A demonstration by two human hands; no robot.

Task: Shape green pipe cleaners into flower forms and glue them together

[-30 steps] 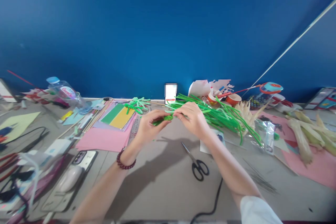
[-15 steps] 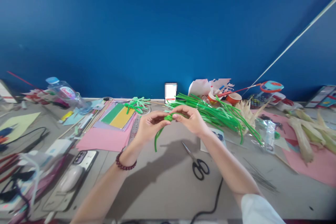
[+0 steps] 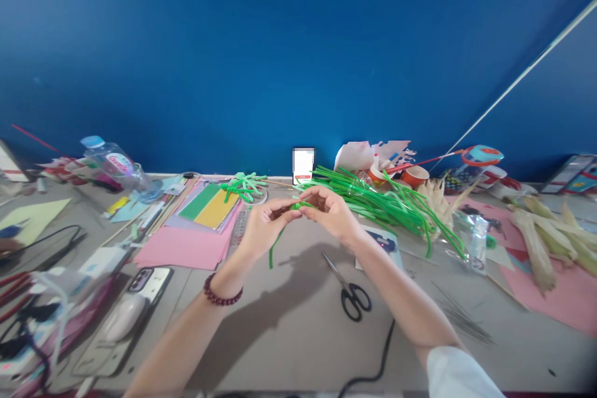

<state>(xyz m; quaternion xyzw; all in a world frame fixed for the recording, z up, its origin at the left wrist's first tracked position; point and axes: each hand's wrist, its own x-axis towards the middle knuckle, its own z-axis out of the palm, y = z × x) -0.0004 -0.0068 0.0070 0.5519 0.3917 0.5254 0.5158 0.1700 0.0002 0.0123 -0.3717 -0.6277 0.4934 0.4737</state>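
A small green piece of pipe cleaner [image 3: 275, 250] is pinched between my two hands, and one strand of it hangs down below the fingers. My left hand [image 3: 268, 226], with a dark red bead bracelet on its wrist, grips it from the left. From the right, my right hand [image 3: 333, 216] holds it with thumb and fingertips, close to the left fingertips. Fingers hide most of the wound part. Scissors [image 3: 349, 292] with black handles lie on the table below the right hand. A large bundle of green pipe cleaners [image 3: 382, 202] lies behind the right hand.
Coloured paper sheets [image 3: 186, 249], a phone [image 3: 152, 280] with a white mouse [image 3: 125, 317] and a plastic bottle [image 3: 114, 158] are at the left. A small lit screen [image 3: 303, 165] stands by the wall. Corn husks [image 3: 541, 236] and red cups [image 3: 415, 176] are at the right.
The right fingers have shifted slightly left and curled closer over the green piece. Its hanging strand has swung a little left. At the far left edge, another person's hand now shows.
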